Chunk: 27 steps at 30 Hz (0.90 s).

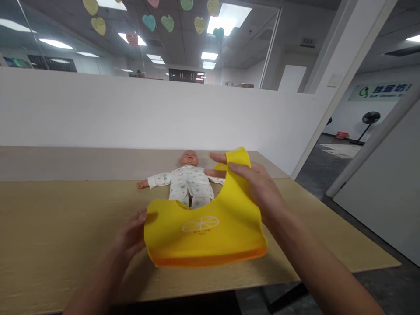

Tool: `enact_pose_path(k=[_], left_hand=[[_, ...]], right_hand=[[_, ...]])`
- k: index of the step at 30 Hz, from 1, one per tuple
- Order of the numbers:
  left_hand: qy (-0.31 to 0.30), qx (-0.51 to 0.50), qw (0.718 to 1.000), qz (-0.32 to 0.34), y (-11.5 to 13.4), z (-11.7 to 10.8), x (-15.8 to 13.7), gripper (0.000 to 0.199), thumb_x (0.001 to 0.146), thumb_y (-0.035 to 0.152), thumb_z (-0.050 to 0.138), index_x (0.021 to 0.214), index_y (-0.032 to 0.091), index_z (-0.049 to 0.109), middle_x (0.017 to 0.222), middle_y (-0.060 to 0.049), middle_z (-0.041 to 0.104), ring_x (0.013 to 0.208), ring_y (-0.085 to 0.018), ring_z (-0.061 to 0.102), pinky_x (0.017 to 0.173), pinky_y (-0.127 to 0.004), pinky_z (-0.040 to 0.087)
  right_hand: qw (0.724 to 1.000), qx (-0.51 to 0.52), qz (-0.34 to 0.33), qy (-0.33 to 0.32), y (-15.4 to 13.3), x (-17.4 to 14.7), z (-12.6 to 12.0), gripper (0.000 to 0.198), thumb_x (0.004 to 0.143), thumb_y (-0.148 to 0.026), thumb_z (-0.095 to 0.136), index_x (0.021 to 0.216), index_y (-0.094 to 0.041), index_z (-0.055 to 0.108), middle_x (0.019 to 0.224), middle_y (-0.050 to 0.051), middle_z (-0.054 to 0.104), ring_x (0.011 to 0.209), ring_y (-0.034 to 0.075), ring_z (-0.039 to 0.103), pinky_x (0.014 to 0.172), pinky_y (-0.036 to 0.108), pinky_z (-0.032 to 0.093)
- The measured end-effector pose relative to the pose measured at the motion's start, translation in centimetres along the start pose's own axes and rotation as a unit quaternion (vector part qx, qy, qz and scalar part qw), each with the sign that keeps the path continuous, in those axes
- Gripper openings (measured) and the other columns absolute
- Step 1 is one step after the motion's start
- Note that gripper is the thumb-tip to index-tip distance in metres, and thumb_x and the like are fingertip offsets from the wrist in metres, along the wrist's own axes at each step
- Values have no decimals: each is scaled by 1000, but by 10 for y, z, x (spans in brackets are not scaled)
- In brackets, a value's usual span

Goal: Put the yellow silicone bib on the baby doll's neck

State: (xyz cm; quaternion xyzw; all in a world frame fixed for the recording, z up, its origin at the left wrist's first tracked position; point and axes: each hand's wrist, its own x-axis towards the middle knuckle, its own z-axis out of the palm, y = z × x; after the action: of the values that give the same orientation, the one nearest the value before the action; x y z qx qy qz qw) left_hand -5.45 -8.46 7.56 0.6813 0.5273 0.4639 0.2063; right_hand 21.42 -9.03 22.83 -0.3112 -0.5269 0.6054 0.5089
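Note:
A yellow bib [210,227] with an orange lower edge and a pale printed oval hangs above the near part of the table. My right hand [259,183] grips it by one neck strap, the thumb in front and fingers spread behind. At the bib's left edge is my left hand [133,232], blurred, its fingertips bent behind the bib and partly hidden. Beyond the bib a baby doll [188,177] in a white patterned outfit lies face up, its legs mostly covered from view by the bib.
The wooden table [65,227] reaches a low white partition [131,111] topped with glass bearing heart-shaped notes. On the right, a doorway opens onto another room with a black standing fan [370,118]. The table's front edge runs close below the bib.

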Motion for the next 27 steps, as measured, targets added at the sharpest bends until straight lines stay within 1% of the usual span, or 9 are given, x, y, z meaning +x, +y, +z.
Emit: enact_pose_path(k=[1, 2, 4, 6, 8, 10, 16, 22, 27], left_hand=[[-10, -49, 999, -19, 7, 1, 13, 69, 87, 62, 17, 96, 18, 70, 87, -11, 74, 74, -23, 71, 59, -36, 56], [-27, -164, 984, -64, 14, 1, 26, 62, 85, 61, 28, 94, 16, 69, 89, -12, 74, 80, -25, 71, 64, -38, 57], [-37, -346, 926, -143, 28, 1, 53, 44, 79, 52, 49, 92, 15, 69, 91, -11, 74, 85, -26, 70, 71, -36, 57], [-30, -423, 886, -189, 37, -1, 78, 33, 71, 41, 64, 87, 13, 70, 86, -9, 74, 77, -22, 70, 66, -28, 57], [1, -441, 873, -209, 40, -2, 101, 28, 66, 31, 72, 87, 12, 70, 83, -8, 74, 70, -19, 69, 61, -23, 56], [12, -441, 874, -203, 36, -2, 122, 30, 66, 27, 73, 92, 11, 71, 87, -9, 74, 72, -19, 69, 62, -22, 56], [-32, -441, 879, -175, -4, 10, 181, 39, 69, 25, 71, 105, 11, 70, 97, -10, 74, 82, -20, 70, 67, -24, 56], [-18, -408, 897, -170, -51, 32, 237, 33, 63, 19, 72, 95, 10, 70, 87, -8, 73, 72, -16, 68, 65, -22, 53], [-26, -408, 876, -257, -81, 54, 268, 23, 60, 16, 66, 82, 10, 66, 72, -7, 71, 61, -20, 67, 58, -28, 52]], right_hand=[[1000, 1, -7, 5, 1, 10, 1, 44, 78, -32, 61, 117, -13, 63, 90, 5, 71, 79, 19, 68, 70, 32, 55], [1000, 0, -14, 10, 2, 21, 1, 42, 78, -30, 60, 116, -13, 62, 89, 4, 70, 79, 18, 68, 71, 32, 55], [1000, -3, -17, 24, 7, 45, 0, 37, 80, -26, 56, 114, -12, 62, 84, 4, 68, 76, 17, 67, 71, 31, 54], [999, -11, -11, 45, 11, 70, -2, 33, 80, -22, 54, 111, -13, 62, 78, 3, 65, 70, 16, 65, 67, 31, 53], [997, -21, -8, 74, 15, 94, -5, 29, 80, -19, 52, 107, -14, 62, 72, 3, 63, 66, 16, 63, 63, 30, 53], [995, -25, -12, 99, 18, 118, -8, 26, 79, -16, 51, 102, -15, 63, 70, 4, 61, 68, 17, 62, 62, 29, 52], [990, -41, -19, 131, 37, 196, -30, 21, 74, -11, 51, 91, -17, 62, 76, 5, 61, 77, 18, 61, 63, 29, 50], [975, -130, -27, 176, 95, 275, -71, 25, 67, -15, 50, 86, -18, 65, 66, -1, 56, 64, 15, 54, 66, 30, 45], [962, -167, -68, 203, 148, 314, -94, 21, 59, -22, 54, 76, -18, 64, 78, -1, 61, 75, 17, 55, 74, 28, 42]])
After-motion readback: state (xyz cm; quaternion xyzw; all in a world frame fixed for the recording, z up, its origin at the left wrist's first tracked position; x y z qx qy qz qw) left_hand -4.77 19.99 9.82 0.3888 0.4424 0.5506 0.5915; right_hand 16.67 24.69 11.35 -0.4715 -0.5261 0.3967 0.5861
